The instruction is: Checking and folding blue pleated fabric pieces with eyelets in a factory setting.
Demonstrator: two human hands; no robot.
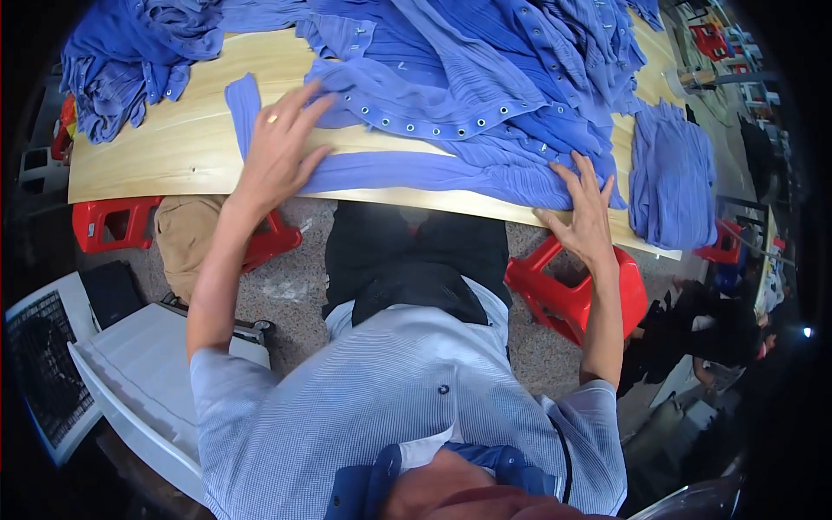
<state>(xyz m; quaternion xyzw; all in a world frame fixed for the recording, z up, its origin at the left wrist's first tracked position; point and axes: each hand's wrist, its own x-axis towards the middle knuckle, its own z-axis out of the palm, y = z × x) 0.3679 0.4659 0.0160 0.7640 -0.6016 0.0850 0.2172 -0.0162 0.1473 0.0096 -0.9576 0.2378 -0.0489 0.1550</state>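
Observation:
A blue pleated garment (511, 165) lies spread along the near edge of the wooden table (156, 165). Its flat strip (381, 171) runs from one of my hands toward the other, and a curved band with a row of metal eyelets (425, 127) lies just beyond it. My left hand (279, 152), a ring on one finger, is at the strip's left end with its fingers apart. My right hand (582, 204) rests on the pleated cloth at the right, fingers spread, thumb near the table edge. Neither hand grips anything visible.
More blue garments with eyelets (130, 65) are heaped at the far left, and others cover the far side. A folded blue bundle (672, 178) hangs over the right end. Red stools (572, 290) stand below the table; a white crate-like container (147, 373) is at left.

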